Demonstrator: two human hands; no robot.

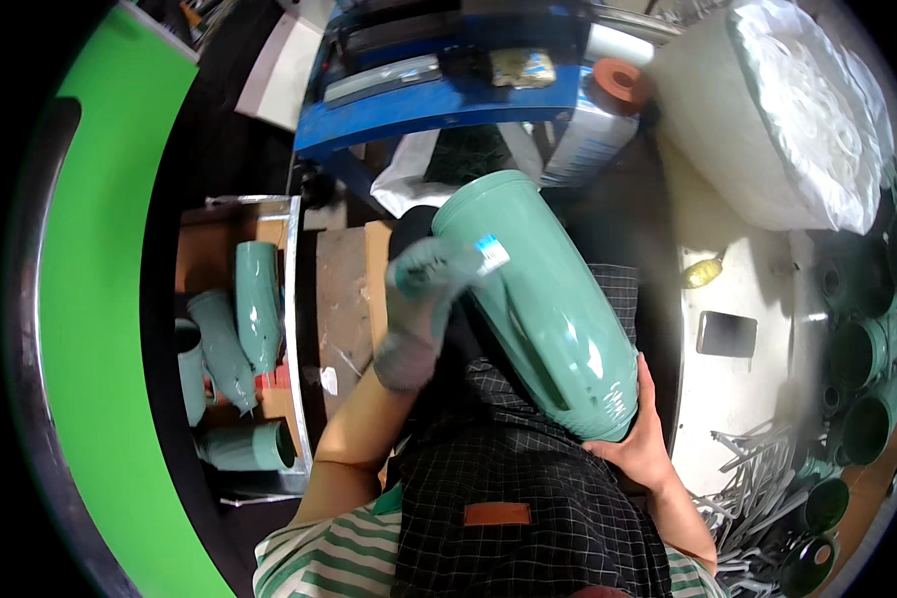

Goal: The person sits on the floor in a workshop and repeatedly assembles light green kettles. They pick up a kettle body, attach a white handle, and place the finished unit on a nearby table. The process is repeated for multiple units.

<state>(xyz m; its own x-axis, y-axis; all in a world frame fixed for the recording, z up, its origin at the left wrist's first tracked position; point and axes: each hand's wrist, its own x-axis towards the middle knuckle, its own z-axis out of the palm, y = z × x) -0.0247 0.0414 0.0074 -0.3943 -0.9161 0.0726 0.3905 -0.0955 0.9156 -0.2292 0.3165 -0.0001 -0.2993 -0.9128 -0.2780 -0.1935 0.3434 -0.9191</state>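
Note:
Slanting across my lap lies a large glossy green plastic shell, shaped like a jug body. Around its lower end my bare right hand is closed, thumb below and fingers along the side. My left hand, in a grey-green knit glove, is beside the shell's upper left side and smeared by motion. Next to its fingertips is a small blue-and-white piece; I cannot tell whether it is stuck on the shell or held. The left fingers are too blurred to make out.
To the left, a carton holds several green jug bodies. A blue machine table stands ahead, with an orange tape roll nearby. At right are a white sack, a phone, a yellow object, grey handle-like strips and green parts.

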